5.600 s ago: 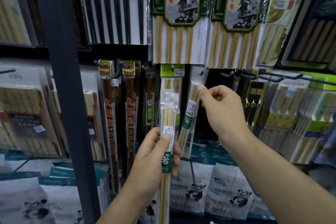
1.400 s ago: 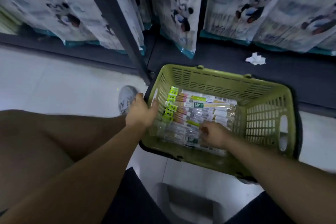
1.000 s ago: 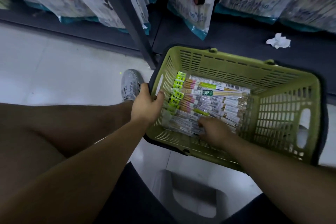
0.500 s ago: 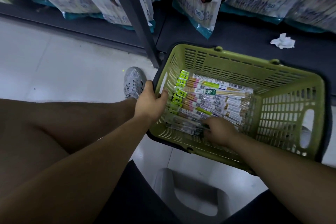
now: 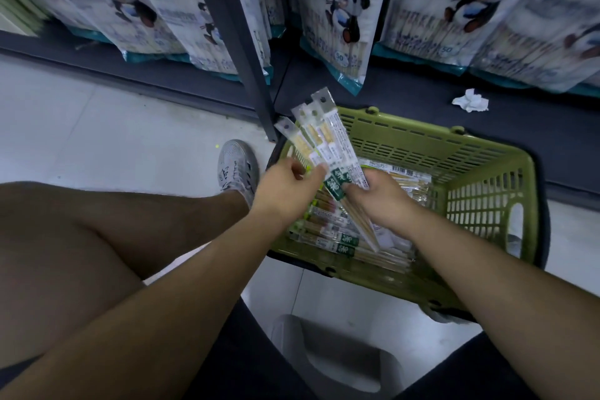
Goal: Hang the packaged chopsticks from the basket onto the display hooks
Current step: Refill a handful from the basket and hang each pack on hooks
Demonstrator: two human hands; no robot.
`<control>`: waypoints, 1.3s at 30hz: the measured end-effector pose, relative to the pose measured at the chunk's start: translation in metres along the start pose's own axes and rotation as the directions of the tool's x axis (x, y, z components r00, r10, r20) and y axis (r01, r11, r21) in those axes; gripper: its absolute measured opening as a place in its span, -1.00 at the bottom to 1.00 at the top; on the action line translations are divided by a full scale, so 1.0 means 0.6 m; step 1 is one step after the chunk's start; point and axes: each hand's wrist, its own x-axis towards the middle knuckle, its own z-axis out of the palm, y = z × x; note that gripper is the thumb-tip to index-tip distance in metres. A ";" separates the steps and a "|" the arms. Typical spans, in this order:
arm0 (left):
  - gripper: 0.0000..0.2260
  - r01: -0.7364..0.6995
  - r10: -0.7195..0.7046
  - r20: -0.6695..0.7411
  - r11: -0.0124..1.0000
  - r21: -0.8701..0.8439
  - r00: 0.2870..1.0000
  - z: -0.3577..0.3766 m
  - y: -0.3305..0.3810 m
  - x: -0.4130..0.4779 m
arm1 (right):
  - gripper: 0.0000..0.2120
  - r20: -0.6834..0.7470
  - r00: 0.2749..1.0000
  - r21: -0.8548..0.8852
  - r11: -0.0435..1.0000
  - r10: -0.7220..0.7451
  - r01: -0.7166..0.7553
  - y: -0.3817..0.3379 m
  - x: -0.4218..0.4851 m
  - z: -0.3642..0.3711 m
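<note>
A green plastic basket (image 5: 480, 169) stands on the floor with several chopstick packs (image 5: 328, 234) lying in it. Above its left end, both hands hold a fanned bunch of clear chopstick packs (image 5: 319, 136), hang-holes pointing up and away. My right hand (image 5: 378, 196) grips the bunch around the green labels at its middle. My left hand (image 5: 287, 187) pinches the leftmost packs just left of that. The lower ends of the held packs slant down over the basket. No display hooks are in view.
A dark shelf upright (image 5: 237, 42) rises just behind the basket's left corner. Large panda-printed bags (image 5: 344, 13) hang low along the shelf base. A crumpled white paper (image 5: 470, 101) lies on the dark base. A grey stool (image 5: 337, 357) sits under me; my shoe (image 5: 237, 169) is left of the basket.
My right hand has lifted a bunch of packs out of the basket. My left hand has let go of the basket rim and taken hold of the bunch.
</note>
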 end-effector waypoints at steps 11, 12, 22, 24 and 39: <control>-0.86 0.139 -0.099 0.101 0.563 -0.814 0.990 -0.020 0.011 0.027 | -0.59 0.285 0.953 0.323 0.926 0.103 -0.197 -0.008 -0.002 0.020; -0.84 0.137 -0.109 0.089 0.596 -0.791 0.990 -0.030 0.004 0.031 | -0.67 0.237 0.961 0.254 0.946 0.143 -0.203 0.017 0.004 0.017; -0.76 0.139 -0.066 0.148 0.811 -0.568 0.987 -0.036 -0.056 0.042 | -0.83 0.083 0.996 -0.590 0.807 0.030 0.025 0.179 0.021 0.079; -0.76 0.140 -0.057 0.156 0.787 -0.600 0.986 -0.034 -0.059 0.045 | -0.77 0.071 0.997 -0.642 0.766 0.019 0.031 0.184 0.021 0.085; -0.82 0.110 -0.027 0.148 0.802 -0.587 0.989 -0.025 -0.062 0.055 | -0.85 0.166 0.986 -0.548 0.828 -0.028 0.116 0.189 0.007 0.064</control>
